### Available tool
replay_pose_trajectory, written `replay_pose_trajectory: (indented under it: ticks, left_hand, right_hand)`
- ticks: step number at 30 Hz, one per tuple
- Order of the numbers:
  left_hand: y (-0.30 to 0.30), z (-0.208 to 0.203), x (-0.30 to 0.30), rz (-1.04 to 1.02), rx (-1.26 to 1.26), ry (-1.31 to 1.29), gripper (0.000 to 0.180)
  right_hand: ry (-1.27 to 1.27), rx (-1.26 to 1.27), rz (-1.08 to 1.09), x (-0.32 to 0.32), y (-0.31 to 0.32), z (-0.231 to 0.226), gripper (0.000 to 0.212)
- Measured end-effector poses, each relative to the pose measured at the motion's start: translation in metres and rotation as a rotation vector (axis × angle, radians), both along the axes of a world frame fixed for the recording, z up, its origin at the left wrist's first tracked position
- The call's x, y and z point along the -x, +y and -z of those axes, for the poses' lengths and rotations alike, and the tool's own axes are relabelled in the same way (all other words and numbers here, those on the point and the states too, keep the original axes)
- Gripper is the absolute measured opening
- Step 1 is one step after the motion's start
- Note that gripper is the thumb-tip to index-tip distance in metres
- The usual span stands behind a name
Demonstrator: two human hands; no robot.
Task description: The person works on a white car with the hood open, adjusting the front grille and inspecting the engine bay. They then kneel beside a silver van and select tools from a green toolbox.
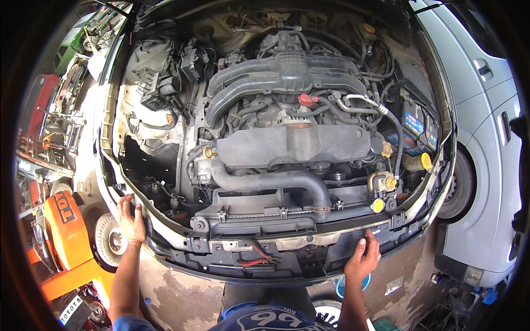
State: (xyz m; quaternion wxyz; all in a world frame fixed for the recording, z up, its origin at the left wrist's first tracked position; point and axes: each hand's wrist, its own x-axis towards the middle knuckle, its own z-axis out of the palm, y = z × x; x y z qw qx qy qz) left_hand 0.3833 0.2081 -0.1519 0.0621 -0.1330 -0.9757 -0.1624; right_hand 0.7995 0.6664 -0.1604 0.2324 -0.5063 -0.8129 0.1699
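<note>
I stand at the front of a car with its engine bay uncovered. My left hand (131, 222) rests on the front corner of the car body (110, 190), its fingers spread over the edge. My right hand (362, 259) touches the dark front panel (342, 248) on the other side, with thumb and forefinger apart and the other fingers partly hidden. Neither hand holds a loose thing that I can see. Between them, red-handled pliers (255, 262) lie in the front trim. Behind the front crossbar (276, 243) are the radiator top (259, 212) and the engine cover (292, 144).
A battery (414, 124) sits at the bay's right, near a yellow-capped filler neck (425, 161). A silver vehicle (491, 182) stands close on the right. On the left are an orange machine (66, 220) and a wheel (112, 240). A blue basin (342, 287) is below my right hand.
</note>
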Motion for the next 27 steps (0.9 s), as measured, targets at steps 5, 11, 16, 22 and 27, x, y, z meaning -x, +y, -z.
replay_pose_trajectory:
  ticks: [5,11,16,22,27]
  left_hand:
    - [0.004,-0.007,-0.003,-0.014,0.040,0.014,0.038]
    - [0.004,-0.006,-0.003,-0.011,0.042,0.036,0.039]
    - [0.003,-0.006,-0.003,-0.024,0.030,0.016,0.042]
    - [0.003,-0.005,-0.002,-0.016,0.013,0.036,0.040]
    - [0.000,0.000,-0.001,0.012,0.019,0.071,0.038]
  right_hand:
    - [-0.050,0.006,0.018,-0.001,0.000,0.001,0.032]
    - [-0.031,-0.029,0.015,0.002,0.000,-0.003,0.030]
    - [-0.028,-0.060,0.024,0.003,0.001,-0.005,0.029]
    - [-0.019,-0.026,0.046,0.002,0.001,-0.008,0.027]
    - [0.033,-0.039,0.051,-0.001,0.001,-0.010,0.025]
